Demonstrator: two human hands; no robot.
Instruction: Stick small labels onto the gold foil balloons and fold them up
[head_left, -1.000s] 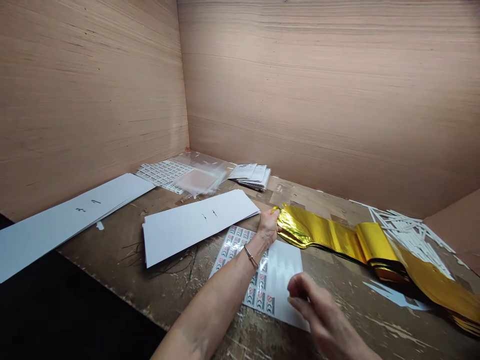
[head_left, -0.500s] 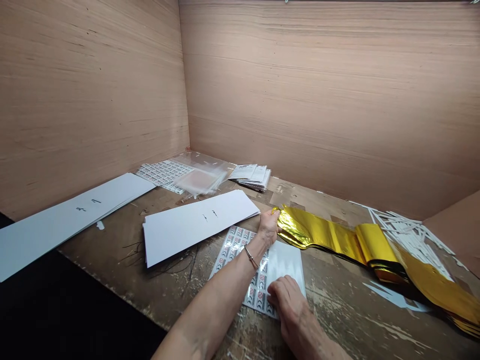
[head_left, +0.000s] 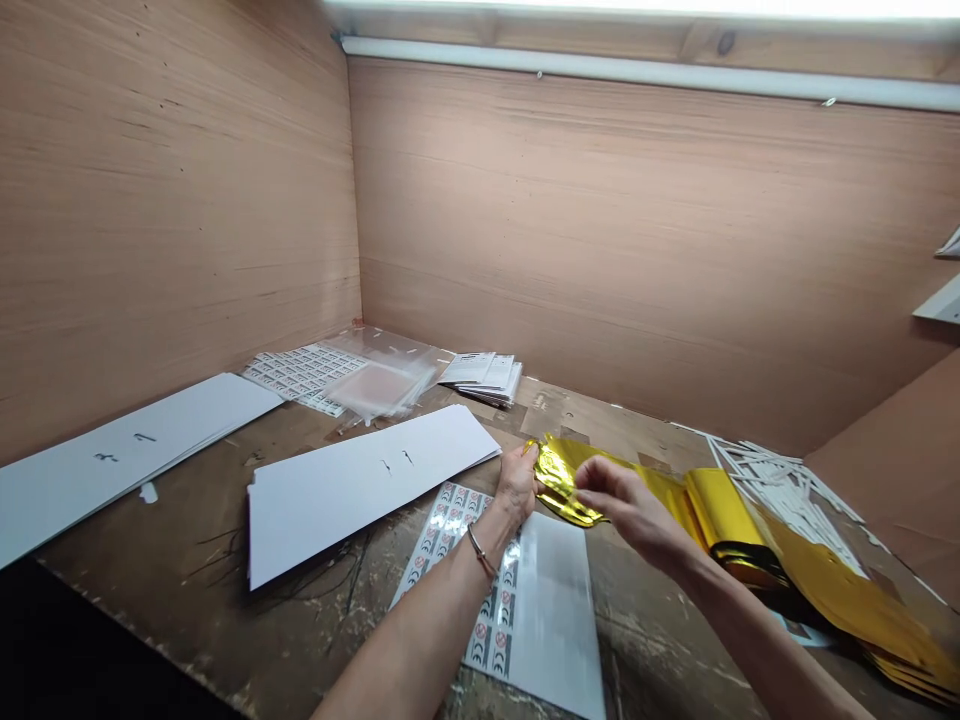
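Two card stacks [head_left: 360, 500] [head_left: 142, 445], one bracelet [head_left: 480, 552].
One each: gold foil bundle [head_left: 716, 505], stick pile [head_left: 787, 485], clear bag pile [head_left: 386, 385], leaflet pile [head_left: 484, 378], near sticker sheet [head_left: 559, 610]. Sticks, bags, leaflets, foil layers and back sticker sheets [head_left: 300, 372] overlap too closely to count.

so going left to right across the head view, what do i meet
left white stack → middle white stack → left hand → right hand → gold foil's thick fold
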